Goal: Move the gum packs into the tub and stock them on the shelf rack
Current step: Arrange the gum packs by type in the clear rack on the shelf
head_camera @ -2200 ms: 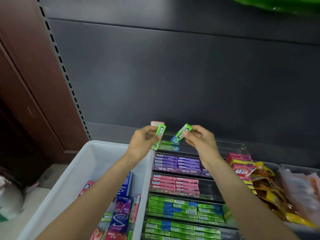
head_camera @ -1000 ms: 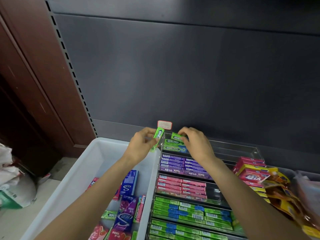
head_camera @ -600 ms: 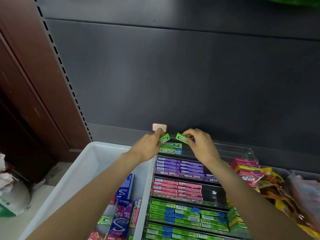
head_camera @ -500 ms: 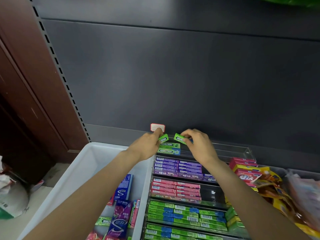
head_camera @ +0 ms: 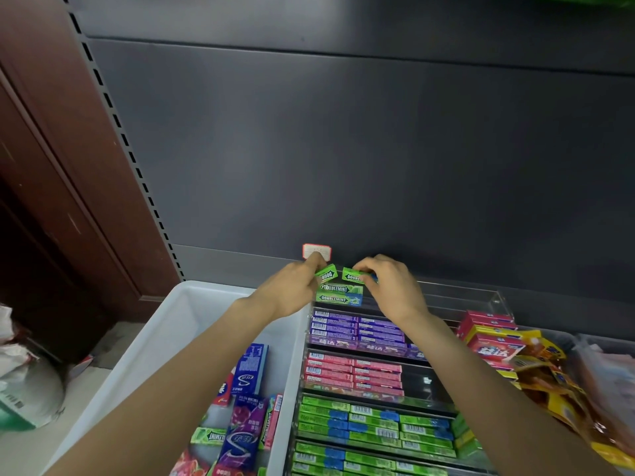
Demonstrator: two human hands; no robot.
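Left hand (head_camera: 292, 290): I see its fingers pinching a green gum pack (head_camera: 325, 273) by its left end, centre of frame.
Right hand (head_camera: 391, 290): I see its fingers pinching a second green pack (head_camera: 352, 275) from above.
Why held so: I judge both packs are tilted over the top tier of the shelf rack (head_camera: 494, 300), to drop onto the two Doublemint packs (head_camera: 338, 294) lying there.
Lower tiers: purple, pink and green rows, lower centre.
Tub (head_camera: 165, 341): lower left, touching the rack; it holds the remaining stock.
Stage: I judge stocking is partly done.
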